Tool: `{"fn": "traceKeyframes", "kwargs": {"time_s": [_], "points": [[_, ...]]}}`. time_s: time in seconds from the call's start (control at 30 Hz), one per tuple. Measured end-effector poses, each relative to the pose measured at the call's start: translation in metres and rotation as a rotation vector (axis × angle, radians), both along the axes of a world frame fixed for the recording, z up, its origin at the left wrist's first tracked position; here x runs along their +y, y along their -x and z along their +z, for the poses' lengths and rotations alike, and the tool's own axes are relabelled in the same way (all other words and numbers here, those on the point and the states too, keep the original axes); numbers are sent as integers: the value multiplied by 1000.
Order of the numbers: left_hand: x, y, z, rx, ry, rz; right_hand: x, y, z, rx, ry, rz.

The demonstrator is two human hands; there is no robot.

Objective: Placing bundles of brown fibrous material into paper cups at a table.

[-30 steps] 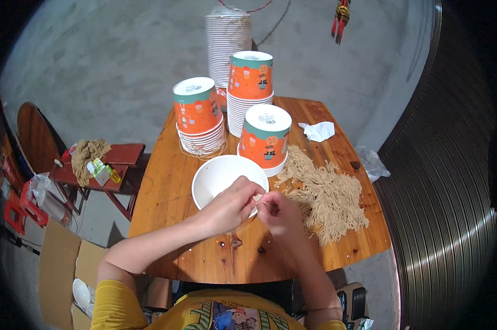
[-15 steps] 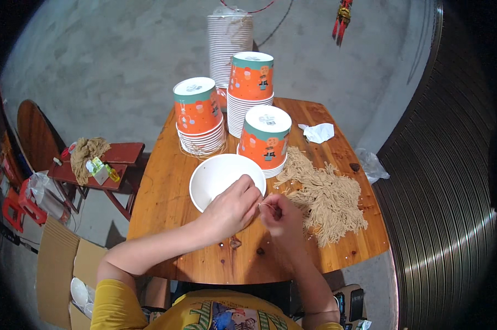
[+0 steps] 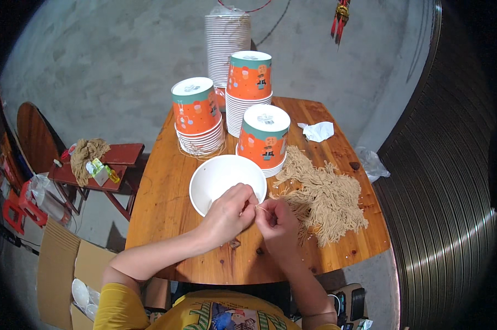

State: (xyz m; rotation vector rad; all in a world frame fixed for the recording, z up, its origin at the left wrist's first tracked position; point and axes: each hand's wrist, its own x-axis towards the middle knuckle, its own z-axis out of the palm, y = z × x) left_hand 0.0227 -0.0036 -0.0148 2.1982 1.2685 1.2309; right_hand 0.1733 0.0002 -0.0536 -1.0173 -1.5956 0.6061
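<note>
Close together at the near right rim of a white paper bucket (image 3: 210, 184), my two hands pinch a thin tan string (image 3: 262, 208). My left hand (image 3: 229, 213) is closed, its fingers overlapping the bucket's rim. Thumb and forefinger of my right hand (image 3: 277, 224) press together on the string. The bucket lies tilted with its mouth toward me; part of it is hidden by my left hand. A loose heap of tan strings (image 3: 333, 206) spreads over the table just right of my right hand.
Upturned orange-and-green paper buckets stand stacked at the left (image 3: 196, 113), back (image 3: 249, 77) and middle (image 3: 265, 140) of the wooden table (image 3: 160, 220). Behind them rises a tall white stack (image 3: 226, 49). Crumpled white paper (image 3: 318, 131) lies at the right. A red bench (image 3: 122, 155) stands left.
My left hand has come slightly down and left, its fingers lower over the bucket's rim. My right hand has shifted a little left, keeping its pinch. The bucket has barely moved.
</note>
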Motion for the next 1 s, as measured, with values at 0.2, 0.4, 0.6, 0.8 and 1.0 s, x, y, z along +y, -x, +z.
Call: {"fn": "traceKeyframes", "kwargs": {"time_s": [0.2, 0.4, 0.6, 0.8, 1.0], "points": [[2, 3, 2, -53, 139, -26, 0, 0, -3, 9, 25, 0], [1, 2, 11, -136, 374, -84, 12, -2, -18, 336, 210, 136], [4, 2, 7, -160, 334, -122, 11, -4, -14, 398, 289, 193], [12, 5, 4, -249, 502, -135, 9, -6, -13, 92, 91, 12], [15, 5, -2, -299, 472, -138, 9, -13, -1, -268, -343, -40]]}}
